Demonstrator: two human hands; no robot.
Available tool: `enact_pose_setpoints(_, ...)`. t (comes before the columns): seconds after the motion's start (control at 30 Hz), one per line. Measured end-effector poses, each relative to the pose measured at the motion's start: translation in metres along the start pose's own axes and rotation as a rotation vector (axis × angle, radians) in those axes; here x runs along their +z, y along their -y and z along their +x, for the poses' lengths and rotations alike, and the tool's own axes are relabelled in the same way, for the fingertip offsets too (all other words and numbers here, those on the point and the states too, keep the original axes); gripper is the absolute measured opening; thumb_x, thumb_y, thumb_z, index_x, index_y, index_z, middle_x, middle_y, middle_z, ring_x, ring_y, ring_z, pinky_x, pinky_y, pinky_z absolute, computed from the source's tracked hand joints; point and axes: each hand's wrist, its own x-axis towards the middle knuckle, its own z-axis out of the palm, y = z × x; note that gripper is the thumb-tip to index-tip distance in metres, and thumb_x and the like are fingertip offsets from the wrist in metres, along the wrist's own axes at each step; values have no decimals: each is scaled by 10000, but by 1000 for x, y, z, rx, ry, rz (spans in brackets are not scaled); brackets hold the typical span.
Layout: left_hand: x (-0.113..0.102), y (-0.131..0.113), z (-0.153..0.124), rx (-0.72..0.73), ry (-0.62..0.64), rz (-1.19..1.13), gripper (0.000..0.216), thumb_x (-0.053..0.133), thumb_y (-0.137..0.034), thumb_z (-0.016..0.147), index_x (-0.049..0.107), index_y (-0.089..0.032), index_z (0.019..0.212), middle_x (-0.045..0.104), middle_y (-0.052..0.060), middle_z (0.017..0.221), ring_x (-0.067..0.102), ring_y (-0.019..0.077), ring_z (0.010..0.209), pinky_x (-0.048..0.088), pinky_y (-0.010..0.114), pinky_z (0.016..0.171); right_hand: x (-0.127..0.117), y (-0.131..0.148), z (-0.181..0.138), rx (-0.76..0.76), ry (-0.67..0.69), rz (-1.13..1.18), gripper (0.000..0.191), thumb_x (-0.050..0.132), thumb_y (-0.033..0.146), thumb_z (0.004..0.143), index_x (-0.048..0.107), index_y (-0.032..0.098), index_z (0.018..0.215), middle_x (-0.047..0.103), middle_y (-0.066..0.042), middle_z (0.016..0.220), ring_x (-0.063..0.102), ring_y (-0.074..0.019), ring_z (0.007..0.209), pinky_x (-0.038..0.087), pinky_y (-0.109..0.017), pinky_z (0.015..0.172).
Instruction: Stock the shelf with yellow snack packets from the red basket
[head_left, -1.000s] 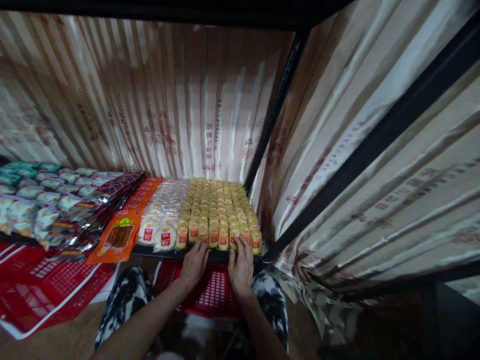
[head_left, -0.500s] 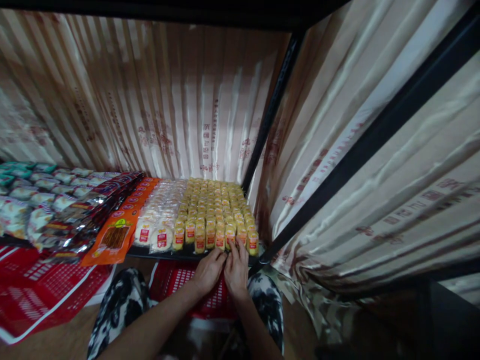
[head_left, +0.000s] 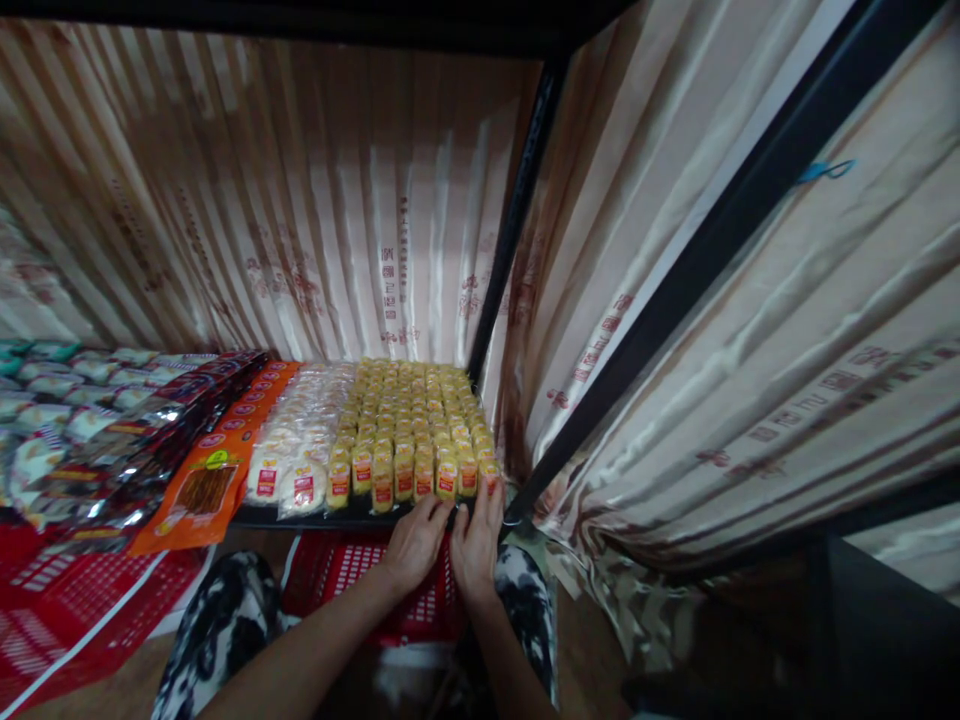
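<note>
Rows of small yellow wrapped snack packets (head_left: 403, 465) with red-and-white labels stand upright on a black shelf (head_left: 352, 518). At the front edge, my left hand (head_left: 418, 545) has its fingers bent forward near the feet of the middle front packets; I see nothing held in it. Just to its right, my right hand (head_left: 474, 550) reaches forward with fingers stretched, their tips against the rightmost front packet (head_left: 490, 470). My fingers partly cover the lower ends of these packets.
Left of the yellow rows lie white round packets (head_left: 303, 485), an orange bag (head_left: 202, 480) and dark shiny bags (head_left: 142, 440). Red baskets (head_left: 360, 570) sit below the shelf. A black post (head_left: 600, 390) slants past on the right, before pleated curtains (head_left: 330, 200).
My view has turned somewhat to the right. My right hand has shifted right along the front row, to the rightmost packet. My left hand stays near the middle packets.
</note>
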Motion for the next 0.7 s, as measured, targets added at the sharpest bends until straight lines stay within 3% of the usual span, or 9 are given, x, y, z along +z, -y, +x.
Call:
enact_pose_setpoints(0.2, 3, -4, 12, -46, 39, 32, 420, 355, -117, 851, 421, -183, 1261, 532, 102, 1152, 571, 177, 983, 479, 299, 856, 6, -4, 8, -34, -11, -42, 551, 280, 250, 874, 223, 81, 1395, 128, -168, 1477, 74, -253, 1367, 213, -516, 1051)
enact_pose_setpoints(0.5, 12, 0, 12, -47, 4, 8, 414, 328, -114, 852, 434, -131, 1252, 528, 147, 1199, 556, 202, 1048, 467, 348, 901, -3, 5, 16, -22, -40, 19, 531, 285, 230, 866, 248, 118, 1383, 304, -163, 1400, 238, -244, 1313, 257, -492, 1027)
enact_pose_setpoints(0.7, 10, -3, 13, 61, 24, 3, 418, 353, -105, 842, 452, -155, 1244, 558, 105, 1167, 556, 188, 1027, 468, 320, 898, -2, 8, 22, 46, -50, 16, 516, 298, 252, 854, 330, 89, 1342, 255, -184, 1408, 240, -276, 1301, 239, -501, 1030)
